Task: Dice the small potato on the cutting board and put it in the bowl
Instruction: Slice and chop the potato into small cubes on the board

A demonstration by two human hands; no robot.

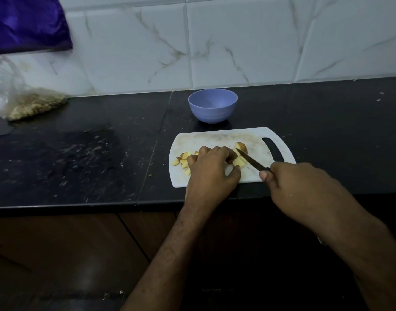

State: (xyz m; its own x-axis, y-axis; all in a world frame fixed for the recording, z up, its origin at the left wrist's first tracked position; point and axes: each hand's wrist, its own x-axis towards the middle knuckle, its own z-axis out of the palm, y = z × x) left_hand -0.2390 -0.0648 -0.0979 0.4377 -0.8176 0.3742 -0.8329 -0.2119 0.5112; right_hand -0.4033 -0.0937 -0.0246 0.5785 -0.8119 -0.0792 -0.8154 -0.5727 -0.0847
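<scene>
A white cutting board [215, 138] lies on the black counter. Several diced potato pieces [181, 161] sit at its left side. My left hand [211, 169] curls its fingers over a remaining potato chunk [239, 161] near the board's middle. Another chunk with skin [241, 146] lies just behind the blade. My right hand [302, 187] grips a small dark-handled knife [250, 160], whose blade points left into the potato. A lilac bowl [212, 105] stands behind the board and looks empty.
A clear plastic bag of pale food [33, 104] lies at the counter's far left under a purple cloth [26, 23]. A tiled wall [237, 41] backs the counter. The counter's front edge [80, 206] runs just below the board.
</scene>
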